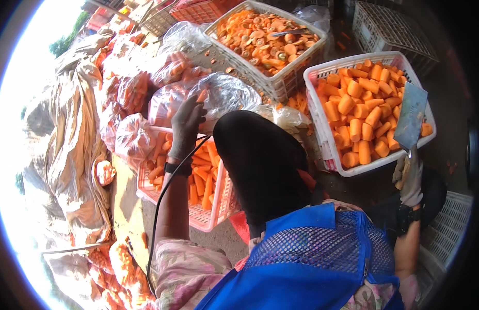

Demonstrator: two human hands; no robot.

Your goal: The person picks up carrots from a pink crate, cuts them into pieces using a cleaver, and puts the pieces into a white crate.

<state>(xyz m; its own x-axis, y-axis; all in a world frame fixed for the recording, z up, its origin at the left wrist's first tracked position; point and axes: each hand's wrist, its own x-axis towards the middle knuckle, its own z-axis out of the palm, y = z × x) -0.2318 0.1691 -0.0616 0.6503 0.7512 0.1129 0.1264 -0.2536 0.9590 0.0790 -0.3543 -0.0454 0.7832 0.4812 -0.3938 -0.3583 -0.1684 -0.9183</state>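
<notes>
My gloved right hand (410, 178) is closed on the handle of a cleaver (411, 115), whose broad blade lies over the right side of a white plastic crate (379, 167) filled with short cut carrots (355, 112). Over the far edge of a pinkish crate (208, 223) holding longer peeled carrots (202, 186) is my gloved left hand (187, 124). Its fingers are bent beside clear plastic bags, near the tip of a carrot (202, 96); whether they hold it, I cannot tell. A black cable passes over my left wrist.
A crate (278, 83) of carrot ends and peelings, with a knife (290, 32) on top, stands beyond my knee. Filled plastic bags (135, 135) lie at left by a crumpled tarp (75, 155). More crates (394, 31) stand at the upper right and lower right.
</notes>
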